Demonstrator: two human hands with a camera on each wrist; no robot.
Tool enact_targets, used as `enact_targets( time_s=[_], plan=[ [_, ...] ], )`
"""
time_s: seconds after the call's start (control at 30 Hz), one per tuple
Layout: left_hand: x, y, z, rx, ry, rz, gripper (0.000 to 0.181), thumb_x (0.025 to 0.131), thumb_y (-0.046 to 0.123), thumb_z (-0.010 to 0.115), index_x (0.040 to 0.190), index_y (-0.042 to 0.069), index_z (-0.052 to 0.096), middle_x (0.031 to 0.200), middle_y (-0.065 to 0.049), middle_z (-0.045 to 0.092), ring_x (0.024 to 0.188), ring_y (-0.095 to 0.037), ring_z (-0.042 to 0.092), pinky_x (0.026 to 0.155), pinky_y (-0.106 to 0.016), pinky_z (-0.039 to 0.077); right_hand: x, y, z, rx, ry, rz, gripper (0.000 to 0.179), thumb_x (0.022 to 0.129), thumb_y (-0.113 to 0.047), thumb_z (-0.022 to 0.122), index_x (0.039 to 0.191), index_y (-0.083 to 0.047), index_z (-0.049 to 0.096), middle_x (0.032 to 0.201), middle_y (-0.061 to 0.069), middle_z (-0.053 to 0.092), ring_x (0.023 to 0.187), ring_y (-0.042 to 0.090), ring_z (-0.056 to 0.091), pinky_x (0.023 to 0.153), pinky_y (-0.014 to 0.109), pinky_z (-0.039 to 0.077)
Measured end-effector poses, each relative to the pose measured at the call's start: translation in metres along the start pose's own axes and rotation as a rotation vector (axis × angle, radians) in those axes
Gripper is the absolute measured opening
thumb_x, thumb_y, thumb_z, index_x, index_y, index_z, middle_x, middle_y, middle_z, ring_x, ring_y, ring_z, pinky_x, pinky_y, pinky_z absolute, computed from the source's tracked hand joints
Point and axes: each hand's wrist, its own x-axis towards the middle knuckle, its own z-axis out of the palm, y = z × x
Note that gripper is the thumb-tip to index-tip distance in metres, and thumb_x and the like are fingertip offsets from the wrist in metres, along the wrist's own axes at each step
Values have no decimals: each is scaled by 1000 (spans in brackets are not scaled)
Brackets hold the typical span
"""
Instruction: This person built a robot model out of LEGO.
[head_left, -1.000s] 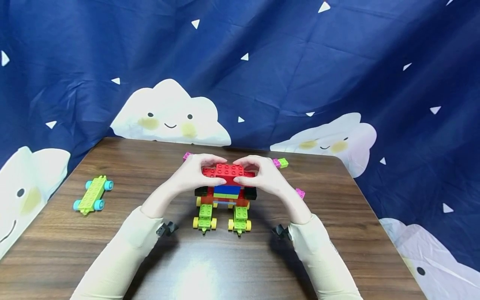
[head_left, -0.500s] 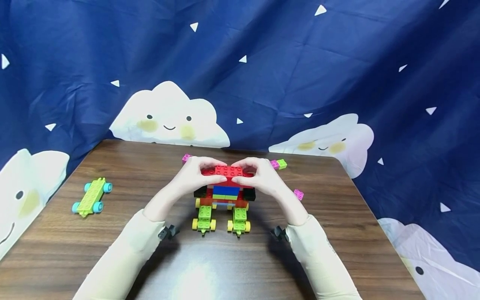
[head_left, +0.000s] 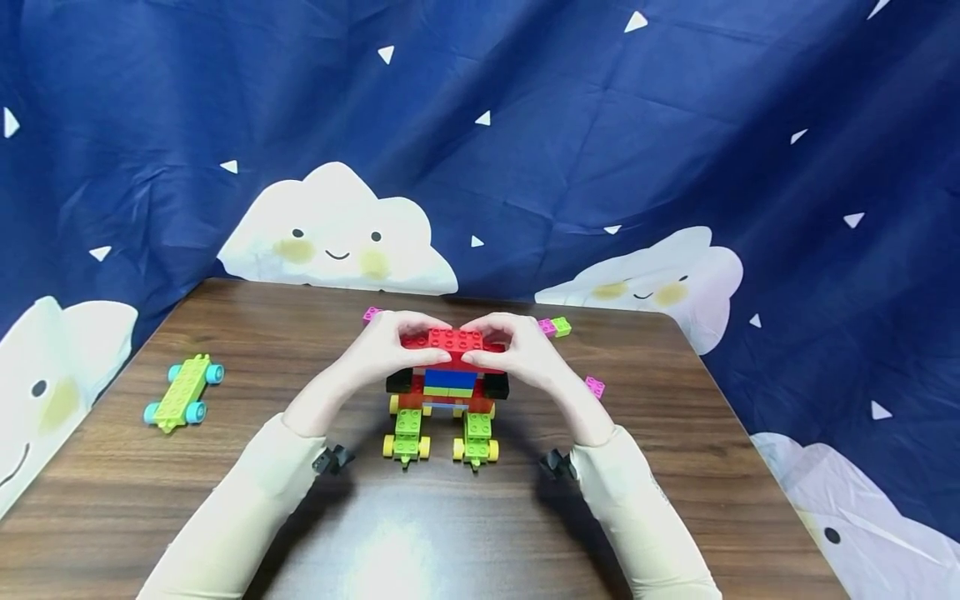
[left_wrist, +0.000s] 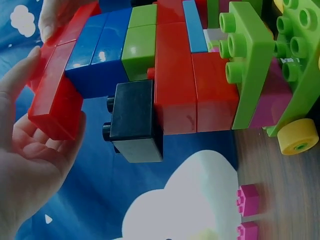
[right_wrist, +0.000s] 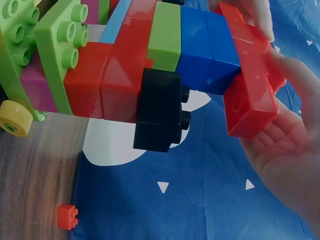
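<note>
A toy figure of building bricks stands mid-table in the head view, topped by a red brick (head_left: 456,340) over a wider red row. My left hand (head_left: 384,343) holds this red top from the left, thumb in front and fingers behind. From the right, my right hand (head_left: 527,352) grips it in the same way. Below the red are blue bricks (left_wrist: 97,55), a lime green layer (right_wrist: 165,37) and more red bricks (left_wrist: 175,80). Black bricks (right_wrist: 160,107) stick out at both sides. Two lime green wheeled bases (head_left: 407,435) with yellow wheels carry the figure.
A lime green car base (head_left: 185,392) with light blue wheels lies at the left. Behind the hands are a pink brick (head_left: 371,313) and a pink brick (head_left: 547,327) beside a green one (head_left: 562,326). Another pink brick (head_left: 595,386) lies right. A cloud-printed blue cloth (head_left: 480,150) hangs behind.
The head view has shifted slightly. Both hands keep the same hold on the red top, and the figure stays in place.
</note>
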Motion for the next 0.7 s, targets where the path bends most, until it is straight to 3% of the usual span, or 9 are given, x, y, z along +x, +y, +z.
enact_targets(
  time_s=[0.13, 0.3, 0.5, 0.57, 0.7],
  plan=[
    [1, -1, -2, 38, -14, 16, 45, 80, 26, 81, 120, 9, 69, 116, -7, 72, 105, -21, 66, 92, -40, 55, 0, 0, -5, 13, -21, -43, 40, 82, -14, 78, 118, -3, 67, 113, 12, 70, 101, 22, 66, 92, 34, 55],
    [-1, -3, -3, 37, -23, 4, 55, 79, 29, 81, 128, 11, 65, 126, -7, 67, 115, -23, 62, 98, -44, 51, -1, -4, -20, -25, 54, -69, 38, 82, -13, 77, 117, -2, 67, 115, 14, 70, 104, 25, 65, 95, 42, 52],
    [-5, -3, -4, 22, -7, -34, 56, 80, 35, 81, 129, 14, 64, 129, -4, 66, 120, -22, 60, 102, -45, 48, -2, -7, -38, -32, 139, -78, 30, 84, -10, 75, 112, 0, 69, 111, 15, 71, 96, 17, 64, 83, 28, 53],
    [-6, -4, -4, 39, 2, -41, 55, 80, 35, 80, 128, 14, 64, 128, -4, 66, 120, -22, 60, 102, -45, 48, -1, -3, -43, -24, 160, -81, 28, 85, -9, 74, 111, 1, 69, 109, 16, 71, 92, 14, 64, 76, 21, 53],
    [-8, -6, -2, 56, 24, -38, 53, 80, 32, 80, 126, 12, 66, 126, -6, 67, 117, -22, 61, 102, -44, 48, 5, 11, -49, -6, 183, -68, 26, 85, -9, 74, 109, 1, 70, 107, 18, 72, 87, 6, 64, 65, 17, 52]
  ],
)
